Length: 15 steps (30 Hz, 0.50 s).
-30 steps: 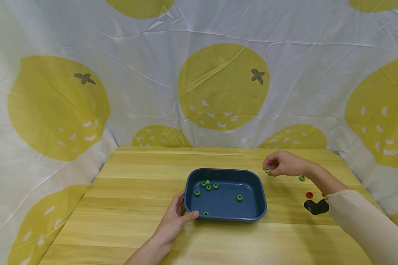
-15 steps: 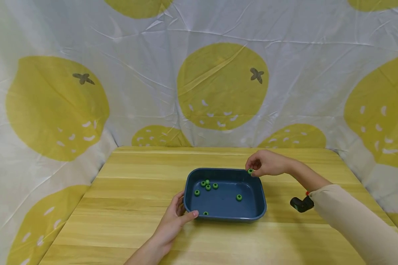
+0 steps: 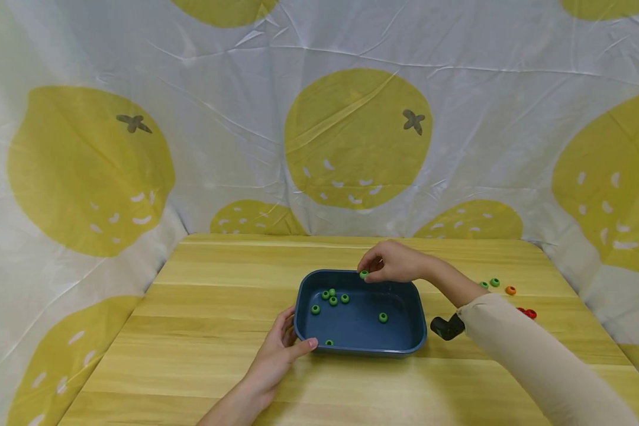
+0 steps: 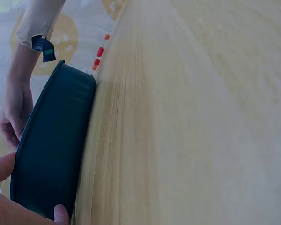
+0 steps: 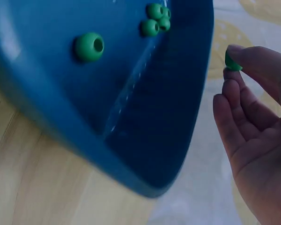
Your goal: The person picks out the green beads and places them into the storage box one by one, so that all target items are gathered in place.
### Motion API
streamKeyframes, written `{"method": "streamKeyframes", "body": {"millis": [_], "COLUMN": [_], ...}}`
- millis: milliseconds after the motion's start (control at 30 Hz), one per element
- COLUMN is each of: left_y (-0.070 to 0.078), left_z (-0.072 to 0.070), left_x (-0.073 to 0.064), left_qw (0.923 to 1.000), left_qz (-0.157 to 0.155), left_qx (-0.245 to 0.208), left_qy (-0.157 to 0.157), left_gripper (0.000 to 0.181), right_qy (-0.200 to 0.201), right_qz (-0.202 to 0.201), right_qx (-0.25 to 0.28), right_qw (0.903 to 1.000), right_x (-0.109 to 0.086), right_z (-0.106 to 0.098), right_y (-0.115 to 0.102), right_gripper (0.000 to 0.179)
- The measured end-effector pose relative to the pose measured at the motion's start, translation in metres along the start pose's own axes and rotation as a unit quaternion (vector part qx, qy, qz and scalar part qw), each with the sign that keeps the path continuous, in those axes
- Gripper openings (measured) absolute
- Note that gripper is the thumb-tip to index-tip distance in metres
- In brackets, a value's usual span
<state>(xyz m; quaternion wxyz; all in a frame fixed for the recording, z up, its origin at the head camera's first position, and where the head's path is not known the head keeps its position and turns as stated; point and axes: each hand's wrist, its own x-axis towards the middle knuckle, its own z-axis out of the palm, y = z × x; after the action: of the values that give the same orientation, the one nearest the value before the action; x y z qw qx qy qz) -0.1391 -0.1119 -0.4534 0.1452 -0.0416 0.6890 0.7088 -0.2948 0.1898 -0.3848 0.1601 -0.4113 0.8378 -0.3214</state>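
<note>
A dark blue rectangular tray (image 3: pixel 359 349) with raised walls stands on the wooden table, several green beads lying inside it. One bead (image 3: pixel 383 318) sits apart in its right half; a cluster (image 3: pixel 332 300) lies toward the left. My left hand (image 3: pixel 277 358) grips the tray's front left corner, thumb over the rim and fingers along the outer side. Above the far rim, my right hand (image 3: pixel 394 261) pinches a green bead (image 3: pixel 364 274) between thumb and fingertips. In the right wrist view that green bead (image 5: pixel 232 62) is partly covered by the thumb.
On the table's right side lie loose green beads (image 3: pixel 494 282), an orange bead (image 3: pixel 510 290) and red beads (image 3: pixel 531 314), partly behind the right sleeve (image 3: pixel 527 349). A black wrist device (image 3: pixel 447 327) hangs at the right cuff. A lemon-print cloth (image 3: pixel 245 148) hangs behind the table.
My right hand has carried the pinched green bead leftward, from right of the tray to over its far rim. The left hand and tray have stayed put. Beads at right came back into sight.
</note>
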Motion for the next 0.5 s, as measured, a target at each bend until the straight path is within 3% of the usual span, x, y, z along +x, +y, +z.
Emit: {"method": "streamKeyframes", "body": {"millis": [500], "left_y": [-0.001], "left_z": [-0.001], "left_x": [0.001], "left_qw": [1.0], "left_qz": [0.001], "left_qx": [0.002], "left_qy": [-0.005], "left_gripper": [0.085], "right_qy": [0.006], "right_qz": [-0.033], "right_qx": [-0.022], "right_qw": [0.9992], "right_x": [0.038], "right_z": [0.022], "right_y": [-0.011], "right_gripper": [0.027]}}
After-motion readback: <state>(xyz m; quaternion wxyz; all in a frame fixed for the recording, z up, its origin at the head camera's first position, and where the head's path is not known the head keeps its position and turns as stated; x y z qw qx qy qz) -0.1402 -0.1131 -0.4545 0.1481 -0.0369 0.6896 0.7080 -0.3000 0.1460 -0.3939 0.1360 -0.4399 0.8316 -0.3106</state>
